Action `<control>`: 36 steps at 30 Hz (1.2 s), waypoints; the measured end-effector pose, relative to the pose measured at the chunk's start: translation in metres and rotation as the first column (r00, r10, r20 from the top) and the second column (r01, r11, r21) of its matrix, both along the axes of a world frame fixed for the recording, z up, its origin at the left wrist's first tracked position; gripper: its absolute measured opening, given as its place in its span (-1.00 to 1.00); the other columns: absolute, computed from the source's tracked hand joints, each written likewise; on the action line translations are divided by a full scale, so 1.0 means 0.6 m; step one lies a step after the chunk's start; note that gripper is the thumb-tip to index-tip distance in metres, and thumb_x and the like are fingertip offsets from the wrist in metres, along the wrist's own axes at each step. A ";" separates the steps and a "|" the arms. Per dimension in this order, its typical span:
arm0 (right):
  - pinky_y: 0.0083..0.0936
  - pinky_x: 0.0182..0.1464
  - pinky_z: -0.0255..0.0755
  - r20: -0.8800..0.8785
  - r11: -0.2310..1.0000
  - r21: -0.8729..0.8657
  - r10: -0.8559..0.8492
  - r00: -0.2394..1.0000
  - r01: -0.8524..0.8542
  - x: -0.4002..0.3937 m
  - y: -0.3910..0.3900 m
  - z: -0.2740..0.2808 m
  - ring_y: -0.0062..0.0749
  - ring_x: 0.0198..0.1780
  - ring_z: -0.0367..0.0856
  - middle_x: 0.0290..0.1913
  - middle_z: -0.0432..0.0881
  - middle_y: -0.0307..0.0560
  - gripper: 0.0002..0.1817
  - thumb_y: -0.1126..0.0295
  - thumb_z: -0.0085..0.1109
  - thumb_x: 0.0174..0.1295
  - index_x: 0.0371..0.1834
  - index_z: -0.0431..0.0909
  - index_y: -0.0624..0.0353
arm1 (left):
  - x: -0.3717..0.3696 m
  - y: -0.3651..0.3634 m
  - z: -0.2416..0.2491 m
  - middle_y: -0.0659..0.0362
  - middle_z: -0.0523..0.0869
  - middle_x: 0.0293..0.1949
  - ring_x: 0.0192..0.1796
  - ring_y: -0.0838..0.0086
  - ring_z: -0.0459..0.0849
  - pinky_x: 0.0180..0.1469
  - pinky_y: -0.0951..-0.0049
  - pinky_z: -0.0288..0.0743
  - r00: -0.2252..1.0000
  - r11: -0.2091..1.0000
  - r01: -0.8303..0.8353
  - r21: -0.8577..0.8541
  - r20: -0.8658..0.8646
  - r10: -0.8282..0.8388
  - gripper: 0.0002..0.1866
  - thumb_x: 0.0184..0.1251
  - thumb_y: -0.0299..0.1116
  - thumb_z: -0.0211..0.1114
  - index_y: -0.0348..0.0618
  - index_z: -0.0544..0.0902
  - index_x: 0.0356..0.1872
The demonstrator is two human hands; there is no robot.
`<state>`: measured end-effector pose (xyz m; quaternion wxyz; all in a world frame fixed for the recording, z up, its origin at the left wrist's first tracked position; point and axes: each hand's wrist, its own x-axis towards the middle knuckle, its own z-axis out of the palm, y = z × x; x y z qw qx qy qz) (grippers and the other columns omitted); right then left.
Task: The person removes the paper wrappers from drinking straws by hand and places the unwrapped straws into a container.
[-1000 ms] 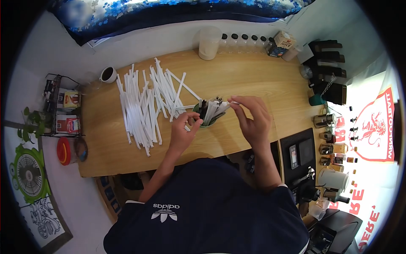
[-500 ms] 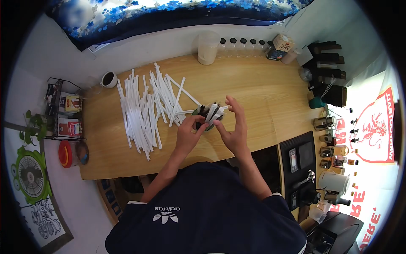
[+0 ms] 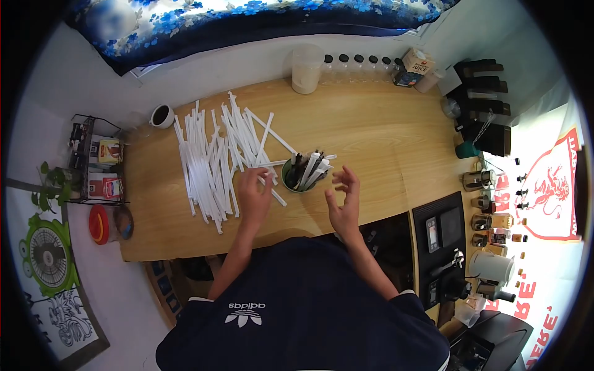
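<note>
head view: right grip [image 3: 344, 207] apart beside green cup [image 3: 286, 180], left grip [image 3: 255, 198] unclear near straws [image 3: 203, 164]

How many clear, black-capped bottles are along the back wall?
6 bottles in one row, from the translucent pitcher to the blue-and-beige juice carton; more may be hidden behind it.

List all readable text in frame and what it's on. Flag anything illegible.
"adidas": shirt, upside down.
"JUICE": carton by the back wall.
"ERE": red, partial, on the bright banner.
Too small or blurred: other carton print, emblem lettering, scale display, rack packets, wall picture.
</note>
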<state>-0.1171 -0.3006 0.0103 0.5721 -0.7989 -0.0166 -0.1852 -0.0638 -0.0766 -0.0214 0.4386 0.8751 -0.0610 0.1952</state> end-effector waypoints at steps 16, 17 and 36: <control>-0.66 -0.14 0.43 -0.347 0.910 0.399 0.264 0.900 -0.113 -0.055 0.009 -0.069 -0.64 -0.21 0.53 -0.23 0.56 -0.26 -0.63 0.33 0.18 0.51 0.25 0.40 0.26 | -0.006 0.056 -0.054 0.08 0.68 -0.22 -0.18 0.32 0.67 -0.06 0.36 0.56 0.962 0.988 -0.154 0.026 -0.223 0.156 -0.75 0.35 -0.37 0.43 -0.29 0.63 -0.08; -0.65 -0.16 0.42 -0.353 0.920 0.367 0.272 0.895 -0.135 -0.053 0.009 -0.067 -0.65 -0.23 0.52 -0.25 0.57 -0.27 -0.65 0.32 0.19 0.51 0.23 0.42 0.25 | -0.006 0.058 -0.054 0.09 0.69 -0.21 -0.21 0.34 0.68 -0.05 0.38 0.56 0.949 0.986 -0.162 -0.035 -0.278 0.147 -0.76 0.36 -0.37 0.42 -0.29 0.64 -0.08; -0.64 -0.26 0.45 -0.333 0.844 0.347 0.519 0.787 -0.410 -0.006 0.116 -0.005 -0.66 -0.29 0.57 -0.27 0.64 -0.22 -0.72 0.34 0.26 0.46 0.08 0.57 0.30 | -0.140 0.025 -0.059 0.13 0.75 -0.09 -0.04 0.47 0.73 0.05 0.46 0.61 0.810 0.335 -0.305 -0.892 -0.428 -0.402 -0.76 0.48 -0.49 0.32 -0.29 0.63 0.10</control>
